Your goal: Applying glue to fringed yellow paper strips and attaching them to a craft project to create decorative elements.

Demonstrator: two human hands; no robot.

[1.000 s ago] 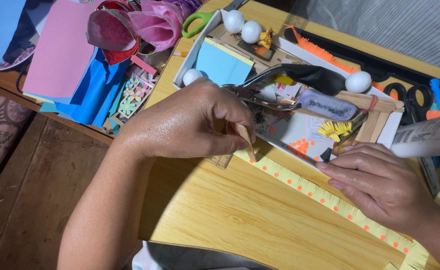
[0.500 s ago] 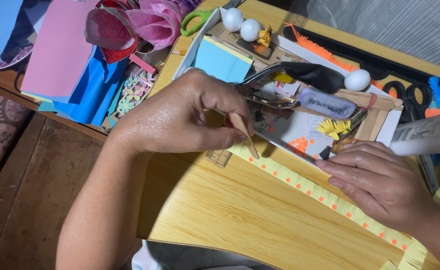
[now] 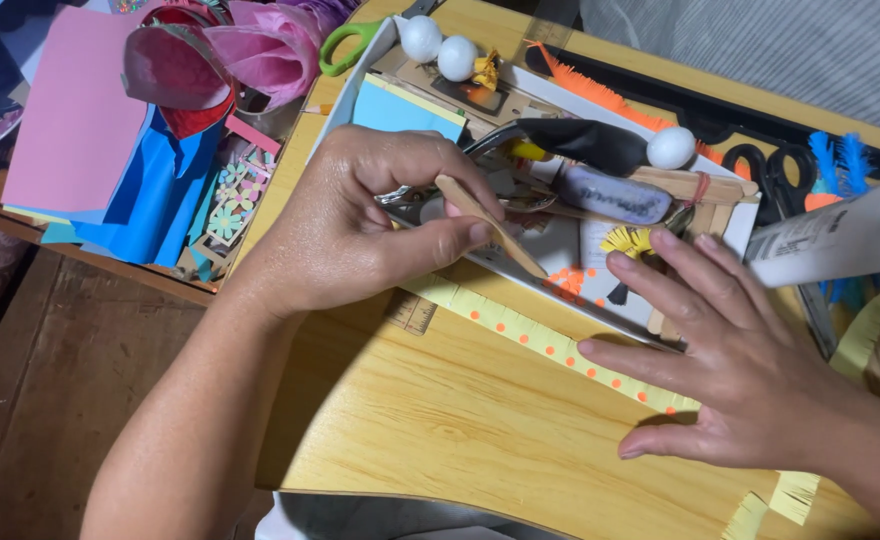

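Nearest the camera, the wooden table [image 3: 440,440] shows bare pale grain at six o'clock. On it lies a long yellow paper strip [image 3: 550,345] dotted with orange spots, its long axis running from ten o'clock down to four o'clock, its far end passing under the left hand and its near end under the right.

The right hand [image 3: 735,375], at four o'clock, lies flat and open, fingers spread and pointing toward ten o'clock, palm pressing the strip to the table; it grasps nothing. Two fringed yellow paper scraps [image 3: 775,500] lie just beside its wrist at five o'clock.

The left hand [image 3: 360,225], near the centre, pinches a flat wooden stick [image 3: 490,225] between thumb and forefinger, the other fingers curled. The stick's long axis slants from eleven o'clock to five o'clock, and its free tip points down toward five o'clock, ending just above the strip's far edge, by the rim of a shallow white tray [image 3: 360,90].

Farther off, toward one o'clock, the tray holds craft bits: white balls [image 3: 438,48], a blue paper pad [image 3: 400,108], a black-handled tool [image 3: 585,142] and small fringed yellow and orange pieces. Black scissors [image 3: 770,175] lie beyond at two o'clock. At ten and eleven o'clock are stacked pink and blue paper sheets [image 3: 80,130] and pink paper flowers [image 3: 230,55].
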